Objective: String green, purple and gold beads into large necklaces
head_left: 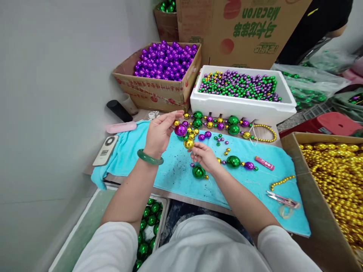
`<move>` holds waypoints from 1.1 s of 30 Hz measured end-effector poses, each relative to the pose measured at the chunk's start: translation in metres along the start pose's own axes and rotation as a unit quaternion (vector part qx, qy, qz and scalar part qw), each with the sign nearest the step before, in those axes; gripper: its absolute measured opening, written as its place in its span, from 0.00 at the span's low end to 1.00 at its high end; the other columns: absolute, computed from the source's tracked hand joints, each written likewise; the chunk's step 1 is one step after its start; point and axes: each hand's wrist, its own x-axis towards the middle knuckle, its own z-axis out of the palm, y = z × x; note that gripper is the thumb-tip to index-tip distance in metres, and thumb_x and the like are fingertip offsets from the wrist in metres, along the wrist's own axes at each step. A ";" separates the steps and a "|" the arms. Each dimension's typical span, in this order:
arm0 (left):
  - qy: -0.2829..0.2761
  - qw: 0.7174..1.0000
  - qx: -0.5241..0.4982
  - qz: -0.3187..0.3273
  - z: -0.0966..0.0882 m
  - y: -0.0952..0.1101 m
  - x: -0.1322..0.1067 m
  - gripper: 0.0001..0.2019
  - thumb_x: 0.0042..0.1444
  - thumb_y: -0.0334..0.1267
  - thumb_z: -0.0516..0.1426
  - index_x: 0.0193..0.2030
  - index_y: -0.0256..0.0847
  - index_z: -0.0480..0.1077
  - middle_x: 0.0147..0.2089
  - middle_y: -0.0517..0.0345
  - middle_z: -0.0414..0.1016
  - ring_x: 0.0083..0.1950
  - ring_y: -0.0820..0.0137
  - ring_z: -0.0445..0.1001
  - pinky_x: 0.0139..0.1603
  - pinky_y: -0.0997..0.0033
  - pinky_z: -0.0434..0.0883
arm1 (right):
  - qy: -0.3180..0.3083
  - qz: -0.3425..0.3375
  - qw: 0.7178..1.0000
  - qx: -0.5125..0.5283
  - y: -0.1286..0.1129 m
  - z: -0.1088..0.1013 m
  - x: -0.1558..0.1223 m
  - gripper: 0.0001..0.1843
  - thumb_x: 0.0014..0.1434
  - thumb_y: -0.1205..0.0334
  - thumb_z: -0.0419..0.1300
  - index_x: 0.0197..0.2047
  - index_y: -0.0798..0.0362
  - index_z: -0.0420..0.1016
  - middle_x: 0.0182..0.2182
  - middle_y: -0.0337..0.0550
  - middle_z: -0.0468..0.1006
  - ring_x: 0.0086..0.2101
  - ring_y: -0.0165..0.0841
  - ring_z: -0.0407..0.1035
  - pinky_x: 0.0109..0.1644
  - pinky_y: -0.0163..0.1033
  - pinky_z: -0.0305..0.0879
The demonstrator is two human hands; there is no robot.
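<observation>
My left hand, a green bangle at its wrist, is closed in a pinch at the end of a bead string, close to a small gold bead. A large purple bead hangs just below those fingertips. My right hand pinches by a large gold bead, lower on the same side of the towel; the thread itself is too fine to make out. Loose gold beads lie behind. Near my right hand rest a large green bead and a strung row with another green bead.
A blue towel covers the table, with thread snips, a pink packet and a phone. Behind stand a foam box of small beads and a carton of purple balls. A carton of gold beads flanks the right.
</observation>
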 end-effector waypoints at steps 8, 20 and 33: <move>-0.060 0.990 0.126 0.031 0.027 0.043 0.010 0.10 0.55 0.44 0.63 0.34 0.39 0.80 0.37 0.55 0.80 0.39 0.70 0.76 0.36 0.72 0.70 | -0.020 -0.181 0.961 -0.209 -0.060 0.017 -0.005 0.14 0.53 0.59 0.64 0.44 0.51 0.77 0.39 0.42 0.80 0.23 0.24 0.66 0.22 0.32 0.60; -0.120 0.985 -0.032 0.119 0.027 0.038 0.006 0.27 0.47 0.53 0.66 0.53 0.47 0.72 0.47 0.60 0.76 0.46 0.68 0.76 0.42 0.72 0.70 | -0.107 -0.206 0.947 -0.224 -0.083 0.028 -0.010 0.10 0.59 0.56 0.60 0.36 0.55 0.74 0.20 0.33 0.69 0.22 0.22 0.65 0.26 0.30 0.62; -0.091 0.929 0.333 0.133 0.010 -0.067 -0.014 0.03 0.49 0.34 0.64 0.28 0.43 0.73 0.35 0.57 0.76 0.43 0.63 0.71 0.52 0.60 0.64 | 0.049 -0.492 0.848 -0.192 -0.205 0.073 -0.061 0.34 0.50 0.61 0.21 0.11 0.68 0.58 0.19 0.27 0.64 0.54 0.25 0.58 0.38 0.55 0.51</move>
